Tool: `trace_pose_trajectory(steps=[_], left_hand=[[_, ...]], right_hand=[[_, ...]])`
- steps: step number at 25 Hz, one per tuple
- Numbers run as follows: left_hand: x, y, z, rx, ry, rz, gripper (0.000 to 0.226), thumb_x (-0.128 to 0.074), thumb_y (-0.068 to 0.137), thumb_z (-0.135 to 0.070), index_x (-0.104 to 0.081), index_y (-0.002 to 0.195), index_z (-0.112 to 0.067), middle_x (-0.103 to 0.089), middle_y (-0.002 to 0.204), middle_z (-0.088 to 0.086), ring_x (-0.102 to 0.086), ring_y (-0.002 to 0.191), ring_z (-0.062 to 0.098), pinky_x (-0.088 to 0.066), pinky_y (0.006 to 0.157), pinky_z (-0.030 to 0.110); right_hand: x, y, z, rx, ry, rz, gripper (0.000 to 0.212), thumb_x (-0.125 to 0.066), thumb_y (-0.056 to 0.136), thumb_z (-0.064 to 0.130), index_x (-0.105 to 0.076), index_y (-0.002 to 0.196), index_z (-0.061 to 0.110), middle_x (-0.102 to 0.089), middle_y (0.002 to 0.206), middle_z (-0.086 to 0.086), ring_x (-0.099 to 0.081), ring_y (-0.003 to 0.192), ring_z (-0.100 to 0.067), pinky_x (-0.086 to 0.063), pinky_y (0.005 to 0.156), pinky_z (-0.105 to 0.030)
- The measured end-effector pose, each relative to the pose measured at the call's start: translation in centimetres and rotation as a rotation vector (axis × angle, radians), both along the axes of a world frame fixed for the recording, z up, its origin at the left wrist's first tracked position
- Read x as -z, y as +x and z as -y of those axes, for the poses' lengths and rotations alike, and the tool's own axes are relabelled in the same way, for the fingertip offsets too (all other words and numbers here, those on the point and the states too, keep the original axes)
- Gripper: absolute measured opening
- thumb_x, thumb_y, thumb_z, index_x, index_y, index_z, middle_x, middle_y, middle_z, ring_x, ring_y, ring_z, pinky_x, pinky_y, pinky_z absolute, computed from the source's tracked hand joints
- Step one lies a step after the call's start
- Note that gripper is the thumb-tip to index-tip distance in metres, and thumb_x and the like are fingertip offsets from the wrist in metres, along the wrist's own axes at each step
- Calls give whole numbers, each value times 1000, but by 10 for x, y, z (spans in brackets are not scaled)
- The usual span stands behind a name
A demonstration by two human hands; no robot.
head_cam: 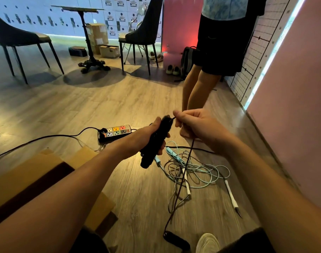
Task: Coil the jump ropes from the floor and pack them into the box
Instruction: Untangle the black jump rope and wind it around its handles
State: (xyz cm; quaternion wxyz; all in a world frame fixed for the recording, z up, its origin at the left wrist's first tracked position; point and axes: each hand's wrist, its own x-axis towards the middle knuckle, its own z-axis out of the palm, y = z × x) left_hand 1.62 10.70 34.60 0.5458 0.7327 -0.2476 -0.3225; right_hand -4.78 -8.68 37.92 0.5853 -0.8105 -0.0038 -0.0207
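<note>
At frame centre the left hand (144, 138) gripped a black cylindrical jump-rope handle (157, 137), tilted up-right; the right hand (197, 126) pinched its thin black cord (185, 166) at the upper tip. The cord trailed down toward bottom centre, with the brown cardboard box (26, 173) lower left.

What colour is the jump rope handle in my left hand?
The handle is black, head view.

The left edge crops the box (19, 176); the top edge crops the standing person (220, 42) at the chest.
</note>
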Motion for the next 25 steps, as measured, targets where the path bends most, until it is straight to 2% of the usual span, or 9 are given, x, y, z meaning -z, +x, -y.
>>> trace_pose_trajectory(steps=[3, 5, 9, 11, 14, 16, 19, 22, 25], left_hand=[[-7, -4, 1, 103, -3, -145, 74, -23, 95, -67, -59, 103, -3, -59, 74, 11, -60, 66, 23, -53, 66, 33], [-12, -7, 1, 160, 36, -188, 75, -23, 94, -69, -59, 94, -3, -54, 67, 10, -54, 56, 22, -50, 61, 34], [-18, -11, 2, 245, -30, -291, 76, -20, 94, -72, -57, 81, -6, -45, 56, 8, -45, 44, 20, -45, 53, 30], [-23, -10, 3, 255, -276, -470, 76, -21, 92, -74, -56, 77, -8, -43, 52, 4, -43, 41, 17, -44, 49, 28], [-25, -6, 3, 298, -874, -737, 81, -26, 86, -83, -58, 89, -9, -51, 59, 1, -50, 48, 14, -45, 57, 28], [-27, -4, 3, 161, -1182, -769, 82, -33, 84, -83, -58, 101, -7, -54, 72, 2, -54, 61, 14, -47, 70, 26], [-30, 2, 2, -313, -1389, -640, 85, -33, 83, -84, -56, 102, -4, -59, 86, 9, -61, 76, 22, -51, 87, 32], [-28, 14, 0, -648, -1376, -542, 88, -32, 81, -85, -52, 114, -6, -59, 92, 10, -61, 83, 25, -52, 93, 35], [-16, 26, 1, -811, -1184, -371, 83, -29, 87, -79, -48, 127, -9, -57, 89, 6, -60, 85, 22, -51, 90, 33]], right_hand=[[3, 1, 7, 116, -59, 54, 41, -70, 85, 54, -74, 78, 14, -58, 72, -13, -49, 57, -9, -38, 58, -19], [2, 1, 8, 133, -37, 69, 42, -75, 82, 51, -74, 80, 9, -65, 72, -6, -52, 55, 1, -38, 62, -20], [2, 0, 7, 130, -45, 79, 41, -74, 81, 54, -73, 75, 13, -52, 55, 6, -44, 46, 1, -31, 58, -20], [2, -1, 7, 111, -38, 49, 45, -68, 83, 59, -71, 74, 15, -48, 58, 1, -40, 47, -2, -32, 52, -19], [4, 1, 4, 11, -3, -65, 48, -55, 94, 59, -65, 74, 17, -48, 60, 6, -42, 51, -7, -36, 50, -19], [8, 3, 1, -45, -75, -143, 47, -48, 97, 58, -63, 77, 19, -50, 66, 6, -44, 55, -8, -38, 52, -20], [14, 1, 1, -124, -269, -259, 43, -47, 100, 54, -63, 82, 19, -53, 79, -1, -47, 66, -12, -40, 59, -23], [16, 0, -4, -171, -333, -328, 45, -51, 97, 55, -65, 81, 16, -56, 75, 0, -49, 64, -12, -42, 60, -24], [13, 2, -14, -201, -453, -406, 52, -54, 92, 63, -64, 77, 14, -58, 70, 0, -52, 60, -12, -45, 61, -25]])
